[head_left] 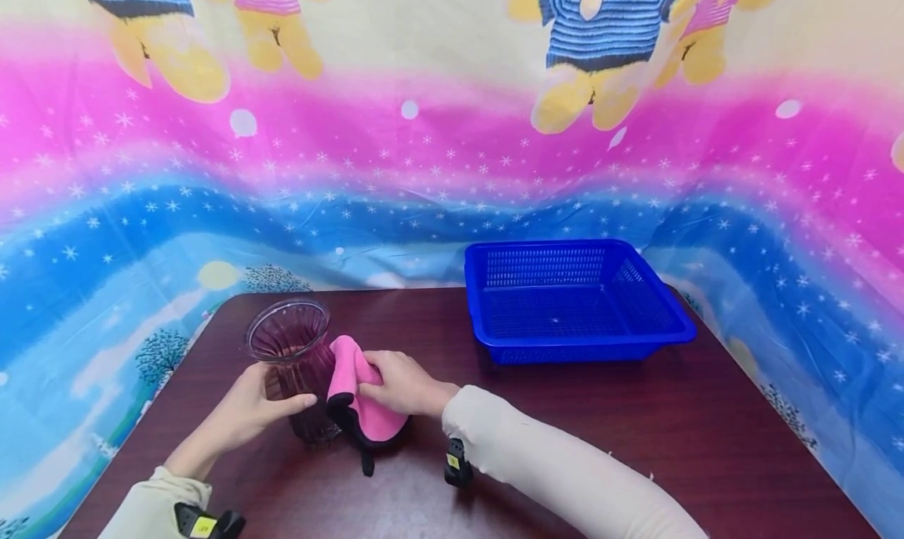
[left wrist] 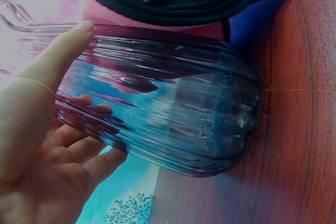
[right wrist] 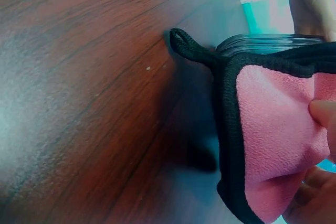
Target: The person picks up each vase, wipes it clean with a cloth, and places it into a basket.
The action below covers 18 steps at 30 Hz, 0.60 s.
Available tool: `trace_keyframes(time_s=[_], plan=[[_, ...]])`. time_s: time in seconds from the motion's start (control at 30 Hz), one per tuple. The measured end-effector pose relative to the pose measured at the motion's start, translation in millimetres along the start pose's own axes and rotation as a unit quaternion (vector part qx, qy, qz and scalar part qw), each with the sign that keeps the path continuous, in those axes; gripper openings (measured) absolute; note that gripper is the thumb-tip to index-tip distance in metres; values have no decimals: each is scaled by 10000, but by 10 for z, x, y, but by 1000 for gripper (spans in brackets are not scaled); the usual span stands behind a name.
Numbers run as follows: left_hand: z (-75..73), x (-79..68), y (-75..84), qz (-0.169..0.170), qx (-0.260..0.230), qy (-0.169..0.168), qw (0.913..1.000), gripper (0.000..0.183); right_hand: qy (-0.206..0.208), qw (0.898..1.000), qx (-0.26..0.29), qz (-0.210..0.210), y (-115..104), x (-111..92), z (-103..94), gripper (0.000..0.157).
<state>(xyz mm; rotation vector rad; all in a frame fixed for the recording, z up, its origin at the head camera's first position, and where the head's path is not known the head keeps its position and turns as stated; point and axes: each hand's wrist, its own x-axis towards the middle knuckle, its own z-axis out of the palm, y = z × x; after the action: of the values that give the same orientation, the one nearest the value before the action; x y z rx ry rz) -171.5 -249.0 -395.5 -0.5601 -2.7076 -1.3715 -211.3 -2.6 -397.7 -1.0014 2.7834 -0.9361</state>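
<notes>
A purple-tinted ribbed glass vase (head_left: 304, 374) with a flared rim stands tilted at the left of the table. My left hand (head_left: 247, 406) grips it below the rim, the thumb across the near side and the fingers round the back, as the left wrist view of the vase (left wrist: 173, 98) shows. A pink cloth (head_left: 377, 413) with black edging and a small hanging loop is bunched in my right hand (head_left: 402, 382), pinched between thumb and fingers. The cloth (right wrist: 278, 124) lies against the right side of the vase, hiding part of it.
A blue plastic basket (head_left: 579, 339) with perforated walls sits at the back right of the dark red wooden table (head_left: 565, 406). Behind the table hangs a printed curtain (head_left: 395, 162) with bears and snowflakes.
</notes>
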Motion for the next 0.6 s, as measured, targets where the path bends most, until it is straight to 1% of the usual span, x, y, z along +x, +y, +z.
trace_keyframes(time_s=[0.27,0.5,0.6], plan=[[-23,-15,14,-83,438,124,9989,60,-232,9994,-78,224,30,-15,35,15],[-24,-5,3,-106,98,-19,9999,60,-387,9985,-249,288,78,-32,80,16],[-19,-2,-5,-104,95,-22,9999,60,-421,9983,-275,304,101,-43,99,16]])
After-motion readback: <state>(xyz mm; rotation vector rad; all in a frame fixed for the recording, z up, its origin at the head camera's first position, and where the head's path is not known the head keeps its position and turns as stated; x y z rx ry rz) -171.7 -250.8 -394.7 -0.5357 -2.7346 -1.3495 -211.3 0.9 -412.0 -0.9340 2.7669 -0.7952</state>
